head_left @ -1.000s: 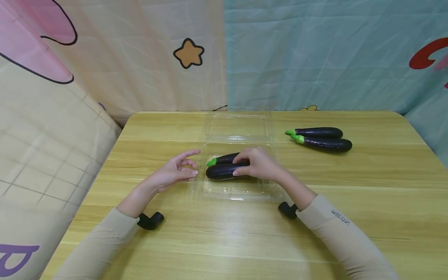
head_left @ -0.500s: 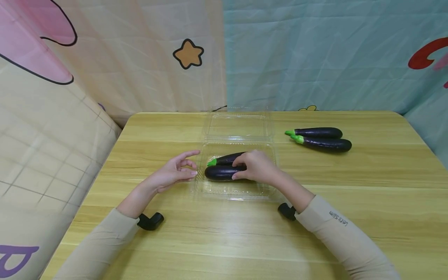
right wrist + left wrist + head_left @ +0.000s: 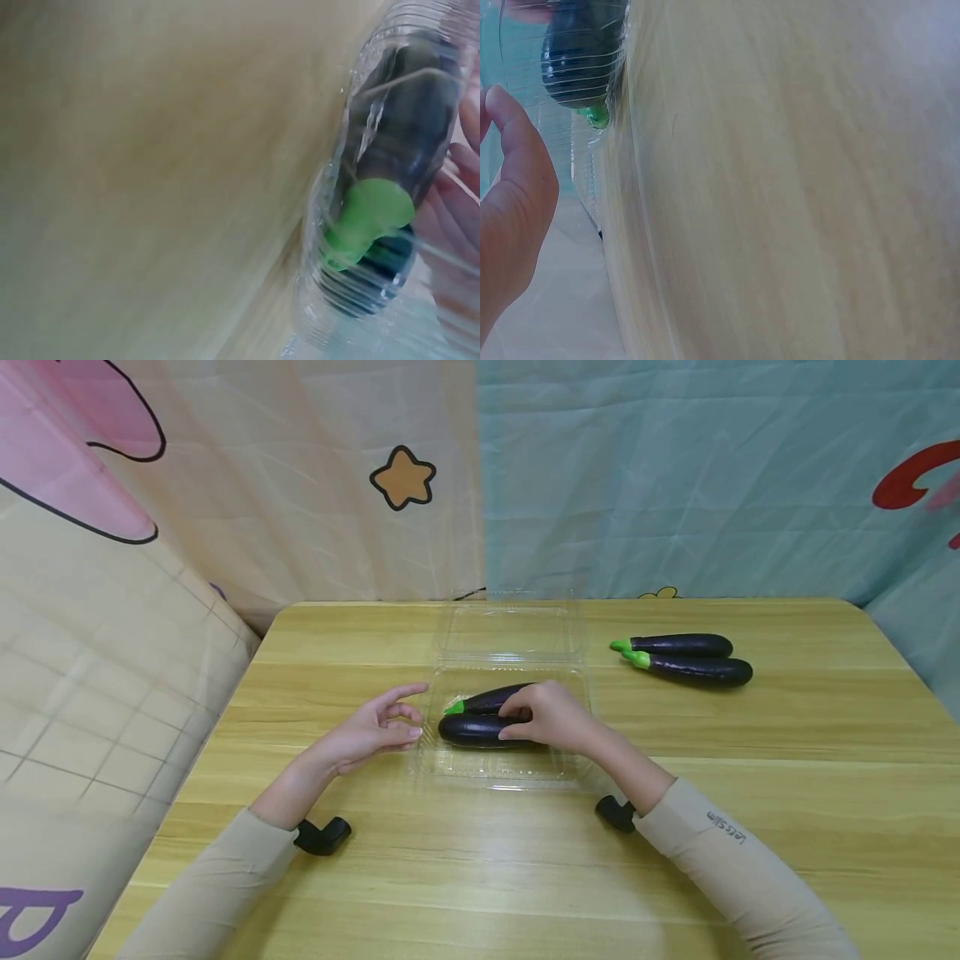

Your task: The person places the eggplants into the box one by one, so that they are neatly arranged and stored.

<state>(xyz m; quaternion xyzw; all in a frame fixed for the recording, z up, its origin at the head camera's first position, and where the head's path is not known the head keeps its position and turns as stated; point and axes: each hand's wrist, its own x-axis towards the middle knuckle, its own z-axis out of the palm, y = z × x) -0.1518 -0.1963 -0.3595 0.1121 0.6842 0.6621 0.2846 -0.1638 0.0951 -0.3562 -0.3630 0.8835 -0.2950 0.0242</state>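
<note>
Two eggplants lie side by side in a clear plastic clamshell box [image 3: 510,772]. My right hand [image 3: 551,718] holds the nearer eggplant [image 3: 472,731], thumb on its front side and fingers over its top. Its stem is under that hand in the head view; the right wrist view shows a green stem [image 3: 371,214] through the clear wall. Behind it, the farther eggplant [image 3: 487,700] has its green stem to the left. My left hand [image 3: 367,727] is at the box's left side with fingers loosely spread, holding nothing; whether it touches the rim I cannot tell.
The box's clear lid [image 3: 510,631] lies folded back toward the curtain [image 3: 675,477]. To the right on the wooden table [image 3: 480,877] are two more eggplants, one behind [image 3: 682,645] and one in front [image 3: 701,670], stems leftward.
The nearer eggplant has shifted very slightly left in the box, with my right hand on it. My left hand stays where it was.
</note>
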